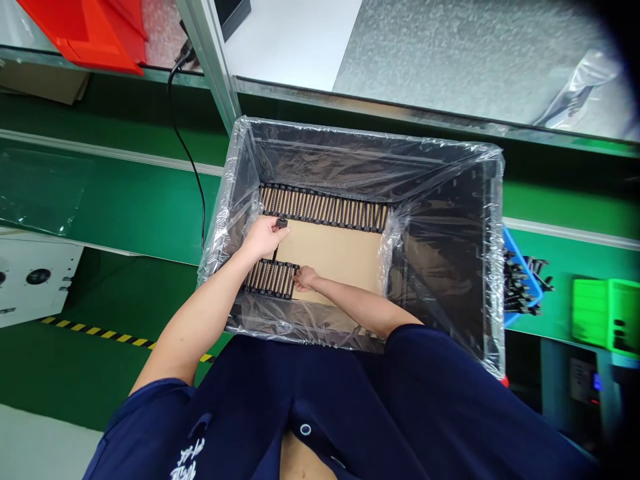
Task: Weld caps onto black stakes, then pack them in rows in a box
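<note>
Both my hands reach down into a deep black crate [450, 267] lined with clear plastic film. My left hand [263, 237] pinches a small black part [282, 223] by its upper end, held over the cardboard sheet [335, 253] on the crate's bottom. My right hand [305, 279] rests its fingertips on the right end of a short near row of black parts [270, 278]. A long row of the same black parts [325, 208] lies along the far side of the cardboard.
The crate stands on a green bench [125, 207]. A black cable [187, 160] runs down left of it. A blue tray of black parts [520, 283] and a green box [605, 313] sit to the right. A red bin [95, 30] is at top left.
</note>
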Available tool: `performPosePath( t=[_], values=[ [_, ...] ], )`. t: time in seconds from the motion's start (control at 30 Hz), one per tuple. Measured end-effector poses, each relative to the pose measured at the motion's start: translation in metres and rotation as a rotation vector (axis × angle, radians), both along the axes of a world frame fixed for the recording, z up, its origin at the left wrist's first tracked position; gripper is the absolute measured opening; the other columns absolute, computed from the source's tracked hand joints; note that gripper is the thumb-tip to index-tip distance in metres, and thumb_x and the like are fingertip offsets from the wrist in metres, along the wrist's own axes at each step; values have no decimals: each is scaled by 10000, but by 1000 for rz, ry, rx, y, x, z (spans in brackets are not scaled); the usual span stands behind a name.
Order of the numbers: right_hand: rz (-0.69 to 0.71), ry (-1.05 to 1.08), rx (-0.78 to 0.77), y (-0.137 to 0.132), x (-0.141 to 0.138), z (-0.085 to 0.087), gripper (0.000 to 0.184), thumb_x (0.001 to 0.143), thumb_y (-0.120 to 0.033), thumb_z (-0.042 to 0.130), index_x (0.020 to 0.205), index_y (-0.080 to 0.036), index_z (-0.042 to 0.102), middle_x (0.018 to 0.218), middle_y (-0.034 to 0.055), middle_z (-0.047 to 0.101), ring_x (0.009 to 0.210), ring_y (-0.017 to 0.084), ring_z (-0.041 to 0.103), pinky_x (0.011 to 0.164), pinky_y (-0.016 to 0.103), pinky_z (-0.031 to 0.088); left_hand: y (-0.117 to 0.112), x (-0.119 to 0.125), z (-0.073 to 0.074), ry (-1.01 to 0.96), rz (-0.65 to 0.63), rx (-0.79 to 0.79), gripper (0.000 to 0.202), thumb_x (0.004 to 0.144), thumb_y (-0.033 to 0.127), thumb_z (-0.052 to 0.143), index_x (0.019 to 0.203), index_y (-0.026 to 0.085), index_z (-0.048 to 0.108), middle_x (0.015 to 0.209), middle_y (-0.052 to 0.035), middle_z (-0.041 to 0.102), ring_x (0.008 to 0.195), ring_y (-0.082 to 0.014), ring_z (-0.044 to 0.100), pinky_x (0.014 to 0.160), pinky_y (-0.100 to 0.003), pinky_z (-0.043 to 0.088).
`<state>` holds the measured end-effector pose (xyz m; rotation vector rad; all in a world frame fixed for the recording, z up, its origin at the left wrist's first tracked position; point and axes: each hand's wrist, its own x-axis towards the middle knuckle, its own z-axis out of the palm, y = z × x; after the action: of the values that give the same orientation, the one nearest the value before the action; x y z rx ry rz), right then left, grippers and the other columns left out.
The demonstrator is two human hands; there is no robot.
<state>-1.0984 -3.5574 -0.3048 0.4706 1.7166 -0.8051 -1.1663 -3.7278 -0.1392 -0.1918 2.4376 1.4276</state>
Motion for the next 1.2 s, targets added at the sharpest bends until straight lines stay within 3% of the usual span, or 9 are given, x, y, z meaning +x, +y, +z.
performPosePath(
  t=[0.13, 0.3, 0.4, 0.53, 0.67, 0.83, 1.0, 1.1, 1.2],
  values=[
    [46, 33, 21, 7, -4, 9, 274, 879, -242, 762, 709, -171, 559, 523, -3, 572, 476, 133, 587, 472, 206, 486, 1, 0, -3, -54, 39, 57, 278, 771, 422, 713, 752, 156, 632, 635, -2, 595, 598, -142, 556, 601, -274, 464],
    [13, 255, -52, 28, -31, 39, 231, 912, -253, 708, 732, -149, 608, 542, -12, 552, 461, 94, 497, 428, 185, 377, 4, -1, -7, -137, 141, 187, 495, 677, 330, 825, 1109, 154, 660, 653, 43, 535, 577, -124, 567, 575, -274, 524],
    [-198, 273, -347, 30, -49, 68, 237, 985, -346, 598, 856, -151, 639, 641, -15, 593, 480, 65, 486, 430, 154, 377, 5, -1, -7, -136, 112, 220, 509, 695, 315, 813, 1149, 144, 660, 659, 37, 552, 564, -115, 562, 581, -273, 529],
    [-392, 190, -860, 16, -59, 105, 379, 831, -506, 768, 915, -148, 675, 832, 42, 694, 577, 78, 565, 427, 147, 407, 4, 0, -5, -89, 21, 176, 373, 775, 333, 730, 1093, 142, 703, 646, 27, 569, 583, -120, 567, 603, -267, 502],
    [-450, 184, -962, 2, -55, 122, 472, 688, -535, 877, 824, -142, 654, 752, 20, 679, 541, 58, 536, 425, 134, 405, 4, 1, -1, 40, -32, 32, 330, 770, 337, 726, 1045, 155, 732, 661, 23, 596, 603, -121, 551, 626, -263, 461],
    [-429, 214, -991, 6, -50, 123, 533, 603, -479, 931, 917, -162, 640, 826, 6, 692, 553, 59, 551, 455, 147, 437, 7, 3, 2, -30, -134, -10, 351, 777, 379, 729, 1058, 170, 745, 686, 0, 649, 611, -142, 580, 659, -290, 487],
    [-203, 502, -777, 25, -50, 100, 344, 785, -429, 793, 941, -172, 625, 760, -13, 629, 582, 101, 562, 517, 203, 459, 10, 3, 4, 24, -114, -24, 530, 745, 403, 763, 1205, 152, 689, 1012, -80, 705, 812, -173, 635, 804, -324, 516],
    [262, 769, -456, 40, -45, 75, 93, 888, -237, 661, 946, -164, 663, 867, 46, 660, 728, 162, 626, 656, 265, 503, 10, 1, 6, 9, -35, -19, 603, 779, 368, 732, 1317, 131, 599, 1103, -99, 692, 848, -168, 635, 850, -333, 516],
    [841, 794, -166, 51, -29, 48, 183, 915, -85, 542, 947, -158, 707, 1009, 123, 679, 857, 229, 659, 744, 315, 511, 9, 1, 7, -13, -15, -59, 561, 783, 321, 724, 1291, 116, 603, 1047, -90, 703, 824, -167, 628, 852, -339, 514]
  ],
)
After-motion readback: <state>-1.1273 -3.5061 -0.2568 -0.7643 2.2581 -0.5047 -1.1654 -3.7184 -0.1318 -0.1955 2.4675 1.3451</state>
